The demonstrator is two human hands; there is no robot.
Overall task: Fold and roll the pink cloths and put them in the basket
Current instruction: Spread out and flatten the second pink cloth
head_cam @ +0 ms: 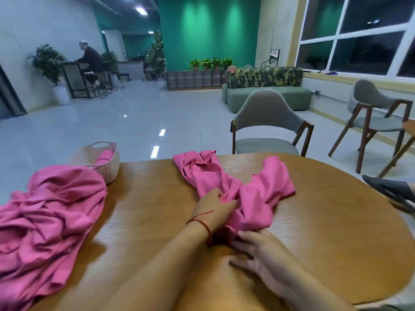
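A crumpled pink cloth (251, 189) lies across the middle of the round wooden table (325, 232). My left hand (215, 209), with a red string at the wrist, grips a bunch of this cloth at its near end. My right hand (258, 250) rests flat on the table, fingers apart, its fingertips touching the cloth's near edge. A heap of more pink cloths (45, 221) lies on the table's left side. Behind that heap stands a white woven basket (110, 162) with one rolled pink cloth (103, 157) inside.
A grey chair (267, 129) stands behind the table's far edge, another chair (377, 117) farther right. A dark object (390, 191) lies at the table's right edge. A person sits at a counter far back on the left.
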